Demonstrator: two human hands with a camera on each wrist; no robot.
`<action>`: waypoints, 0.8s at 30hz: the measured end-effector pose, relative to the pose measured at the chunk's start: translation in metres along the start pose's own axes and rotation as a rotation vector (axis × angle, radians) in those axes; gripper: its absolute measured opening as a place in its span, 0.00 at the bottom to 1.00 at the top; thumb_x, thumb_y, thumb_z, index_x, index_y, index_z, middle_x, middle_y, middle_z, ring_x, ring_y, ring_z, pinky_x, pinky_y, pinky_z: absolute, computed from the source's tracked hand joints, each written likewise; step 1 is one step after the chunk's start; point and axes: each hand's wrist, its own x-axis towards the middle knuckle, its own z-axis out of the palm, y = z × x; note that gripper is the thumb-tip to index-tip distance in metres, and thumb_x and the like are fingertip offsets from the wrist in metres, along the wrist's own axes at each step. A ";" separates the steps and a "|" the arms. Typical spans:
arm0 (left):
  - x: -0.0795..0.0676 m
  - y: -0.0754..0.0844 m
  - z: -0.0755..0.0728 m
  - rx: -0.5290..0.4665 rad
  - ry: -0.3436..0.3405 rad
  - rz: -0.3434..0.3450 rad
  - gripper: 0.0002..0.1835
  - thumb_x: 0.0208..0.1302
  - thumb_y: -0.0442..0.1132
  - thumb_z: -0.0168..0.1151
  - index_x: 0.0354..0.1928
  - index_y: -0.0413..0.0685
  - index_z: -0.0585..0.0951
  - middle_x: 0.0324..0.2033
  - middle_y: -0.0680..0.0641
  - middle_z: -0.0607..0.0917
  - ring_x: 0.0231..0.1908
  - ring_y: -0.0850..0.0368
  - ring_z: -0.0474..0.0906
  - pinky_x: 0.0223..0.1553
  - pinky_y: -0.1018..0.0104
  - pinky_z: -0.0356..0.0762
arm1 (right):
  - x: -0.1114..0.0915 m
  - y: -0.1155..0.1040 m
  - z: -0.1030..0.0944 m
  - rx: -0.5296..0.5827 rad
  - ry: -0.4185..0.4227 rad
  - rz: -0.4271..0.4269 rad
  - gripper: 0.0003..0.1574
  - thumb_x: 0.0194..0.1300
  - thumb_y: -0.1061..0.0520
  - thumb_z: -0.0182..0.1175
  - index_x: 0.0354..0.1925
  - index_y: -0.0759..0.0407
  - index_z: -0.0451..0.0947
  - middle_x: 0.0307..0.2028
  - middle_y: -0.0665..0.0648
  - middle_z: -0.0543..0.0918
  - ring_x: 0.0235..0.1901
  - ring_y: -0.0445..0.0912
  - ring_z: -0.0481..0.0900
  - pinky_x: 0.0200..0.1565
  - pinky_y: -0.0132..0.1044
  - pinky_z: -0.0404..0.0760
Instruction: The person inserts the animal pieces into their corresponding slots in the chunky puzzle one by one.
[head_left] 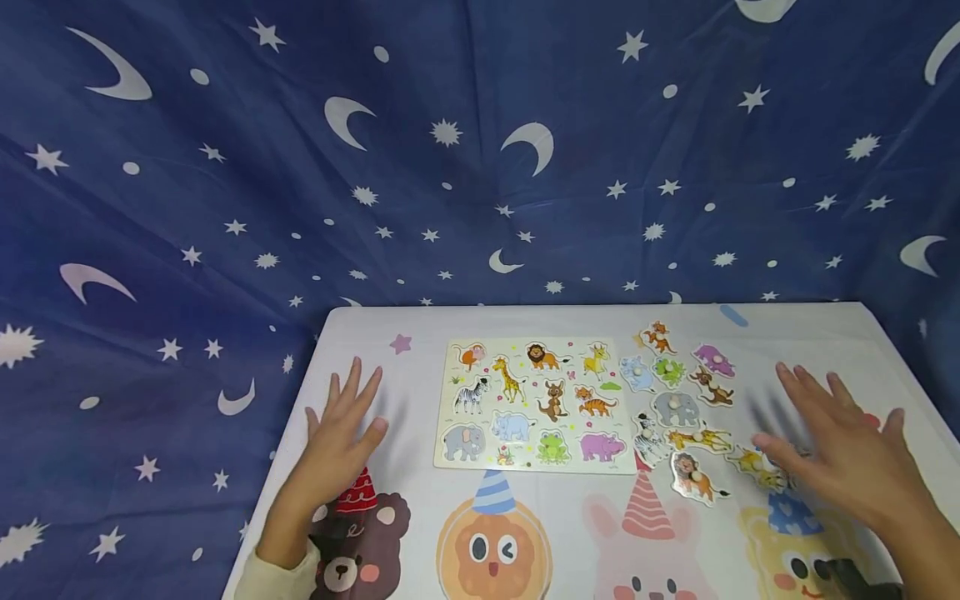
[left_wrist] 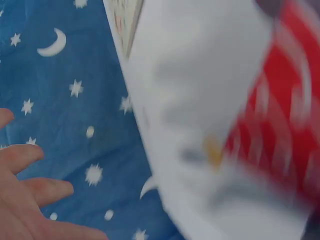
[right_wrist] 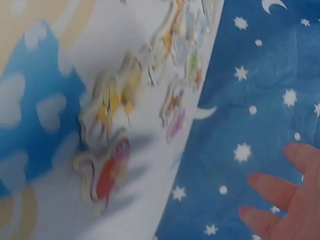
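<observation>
Table (head_left: 420,400): white, with printed cartoon animals in party hats.
Right arm (head_left: 926,537): enters from the lower right; the right hand (head_left: 840,442) is raised over the table, back upward, fingers pointing away and leftward; its grip is wide, holding nothing.
Left arm (head_left: 288,517): enters from the lower left; the left hand (head_left: 341,433) is raised also, fingers spread and pointing away, slightly rightward; its grip is wide and without any thing.
Puzzle board (head_left: 534,400): lies between the hands, long axis left to right, its pictured animals upright.
Elephant piece (head_left: 675,408): lies right of the board, among other loose pieces.
Giraffe piece (head_left: 701,440): long axis nearly left to right.
Lion piece (head_left: 696,479): slanted, mane at upper left, tail toward lower right.
</observation>
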 end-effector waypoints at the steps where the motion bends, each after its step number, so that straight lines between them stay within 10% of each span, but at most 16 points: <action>1: 0.002 0.003 0.007 -0.040 -0.006 0.002 0.37 0.76 0.58 0.51 0.81 0.62 0.56 0.83 0.44 0.43 0.80 0.29 0.30 0.60 0.11 0.22 | 0.001 -0.002 0.002 0.013 0.001 -0.012 0.70 0.60 0.23 0.61 0.83 0.46 0.37 0.78 0.72 0.52 0.78 0.73 0.39 0.60 0.88 0.28; 14: 0.017 0.025 0.077 -0.173 -0.057 -0.116 0.40 0.71 0.56 0.63 0.80 0.59 0.60 0.82 0.48 0.49 0.81 0.33 0.40 0.68 0.16 0.35 | 0.011 -0.022 0.017 0.051 0.043 -0.113 0.62 0.58 0.25 0.66 0.80 0.48 0.56 0.63 0.75 0.77 0.55 0.75 0.78 0.49 0.75 0.75; 24: 0.026 0.020 0.085 -0.030 -0.220 -0.215 0.44 0.64 0.58 0.68 0.79 0.59 0.62 0.81 0.36 0.46 0.77 0.22 0.30 0.56 0.08 0.23 | 0.022 -0.022 0.035 0.179 0.030 -0.121 0.48 0.59 0.30 0.70 0.70 0.51 0.75 0.61 0.72 0.80 0.61 0.73 0.74 0.52 0.76 0.73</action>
